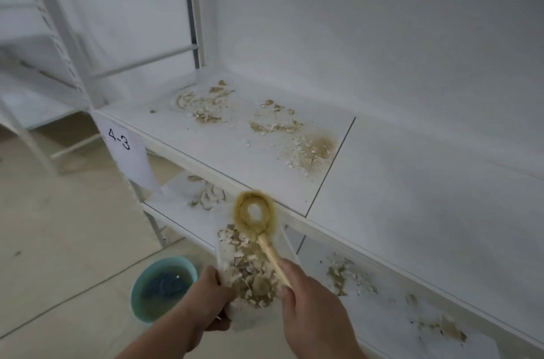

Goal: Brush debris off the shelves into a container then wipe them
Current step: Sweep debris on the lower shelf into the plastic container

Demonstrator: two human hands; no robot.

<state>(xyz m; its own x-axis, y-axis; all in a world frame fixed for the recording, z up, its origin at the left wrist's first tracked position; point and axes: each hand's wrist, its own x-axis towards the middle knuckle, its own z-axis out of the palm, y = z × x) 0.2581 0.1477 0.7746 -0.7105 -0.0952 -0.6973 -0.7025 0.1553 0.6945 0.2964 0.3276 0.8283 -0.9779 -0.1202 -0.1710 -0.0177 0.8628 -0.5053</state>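
Note:
A white shelf [253,149] carries tan crumbs and dust [312,149] in patches toward its back and middle. My right hand [312,308] grips the wooden handle of a round looped brush [255,214], whose bristle head hovers at the shelf's front edge. Just below that edge, my left hand [206,302] holds a clear container [253,276] with a heap of collected crumbs inside. The lower shelf [391,311] also has scattered debris.
A teal basin [163,289] of water with a blue cloth in it stands on the tiled floor at lower left. A paper label reading 4-3 [122,146] hangs from the shelf's left corner. More white racking stands at the far left.

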